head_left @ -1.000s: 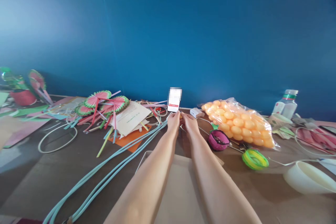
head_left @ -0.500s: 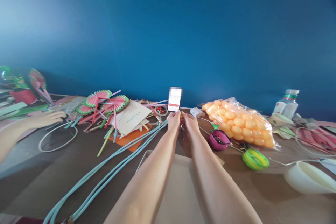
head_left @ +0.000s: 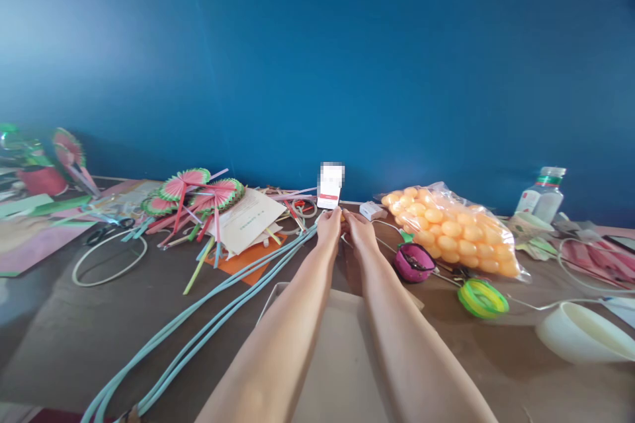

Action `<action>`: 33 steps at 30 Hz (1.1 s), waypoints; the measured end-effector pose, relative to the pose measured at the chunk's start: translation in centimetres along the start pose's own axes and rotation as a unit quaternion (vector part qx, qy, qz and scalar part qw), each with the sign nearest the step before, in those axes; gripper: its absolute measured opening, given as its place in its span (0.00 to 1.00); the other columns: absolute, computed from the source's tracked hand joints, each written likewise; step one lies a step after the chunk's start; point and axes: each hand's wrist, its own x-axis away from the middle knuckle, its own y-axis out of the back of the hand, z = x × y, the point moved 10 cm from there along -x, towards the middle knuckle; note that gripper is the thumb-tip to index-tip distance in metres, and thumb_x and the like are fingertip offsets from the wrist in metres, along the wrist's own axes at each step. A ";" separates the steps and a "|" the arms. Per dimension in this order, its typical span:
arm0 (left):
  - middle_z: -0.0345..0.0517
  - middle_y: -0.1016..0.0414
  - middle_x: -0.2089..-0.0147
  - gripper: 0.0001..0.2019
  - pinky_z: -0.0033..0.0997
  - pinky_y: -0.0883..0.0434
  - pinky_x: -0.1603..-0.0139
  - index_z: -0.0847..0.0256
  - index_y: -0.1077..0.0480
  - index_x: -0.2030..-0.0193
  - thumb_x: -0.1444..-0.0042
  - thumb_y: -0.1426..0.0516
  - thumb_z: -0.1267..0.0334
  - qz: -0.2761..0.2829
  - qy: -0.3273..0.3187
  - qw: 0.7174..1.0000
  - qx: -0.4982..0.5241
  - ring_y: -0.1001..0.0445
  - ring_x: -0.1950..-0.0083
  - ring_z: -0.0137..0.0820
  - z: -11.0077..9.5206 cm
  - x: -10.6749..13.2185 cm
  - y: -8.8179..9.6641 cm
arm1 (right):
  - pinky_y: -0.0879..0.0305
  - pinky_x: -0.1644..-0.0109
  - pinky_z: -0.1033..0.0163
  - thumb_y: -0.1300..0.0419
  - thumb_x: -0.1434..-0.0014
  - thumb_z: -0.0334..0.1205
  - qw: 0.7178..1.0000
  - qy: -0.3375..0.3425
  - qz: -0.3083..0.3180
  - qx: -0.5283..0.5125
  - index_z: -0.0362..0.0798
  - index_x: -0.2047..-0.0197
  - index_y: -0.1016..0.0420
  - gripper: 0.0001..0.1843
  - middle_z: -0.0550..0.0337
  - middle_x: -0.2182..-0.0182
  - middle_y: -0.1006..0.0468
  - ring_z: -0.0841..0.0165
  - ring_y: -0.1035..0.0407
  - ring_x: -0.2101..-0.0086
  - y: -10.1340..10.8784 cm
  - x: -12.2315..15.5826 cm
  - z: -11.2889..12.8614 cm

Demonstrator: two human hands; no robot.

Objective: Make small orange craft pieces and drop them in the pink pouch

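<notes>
Here, left hand [head_left: 328, 227] and right hand [head_left: 362, 230] close together by the lit phone [head_left: 329, 195], their grip too hidden to tell.

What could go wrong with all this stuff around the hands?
The phone seems to stand upright just beyond the left hand, so a bump might knock it over. The pale blue cords run close to that hand and could get snagged. To the right lies a clear bag of orange balls; if it ripped, they might roll everywhere.
</notes>
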 end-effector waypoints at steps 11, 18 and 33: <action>0.40 0.34 0.80 0.09 0.25 0.37 0.77 0.63 0.30 0.73 0.42 0.43 0.63 -0.002 -0.004 1.000 -0.004 0.34 0.80 0.26 -0.2 0.3 0.0 | 0.45 0.81 0.69 0.36 0.46 0.41 1.000 0.009 0.009 -0.008 0.43 0.59 0.19 0.13 0.61 0.82 0.25 0.74 0.38 0.83 -0.1 -0.3 0.0; 0.40 0.33 0.80 0.07 0.26 0.35 0.75 0.63 0.29 0.71 0.45 0.39 0.62 0.000 0.005 1.000 0.014 0.30 0.76 0.29 0.2 0.0 0.0 | 0.46 0.82 0.68 0.38 0.43 0.42 1.000 0.006 0.008 -0.004 0.43 0.59 0.19 0.13 0.62 0.83 0.26 0.73 0.39 0.84 -0.2 0.1 0.2; 0.39 0.35 0.80 0.08 0.25 0.38 0.77 0.63 0.30 0.71 0.43 0.41 0.62 0.000 -0.002 1.000 -0.005 0.35 0.80 0.26 0.2 -0.2 0.1 | 0.45 0.82 0.68 0.37 0.44 0.42 1.000 0.010 0.012 -0.007 0.43 0.59 0.18 0.13 0.61 0.82 0.25 0.73 0.38 0.84 -0.2 -0.3 0.0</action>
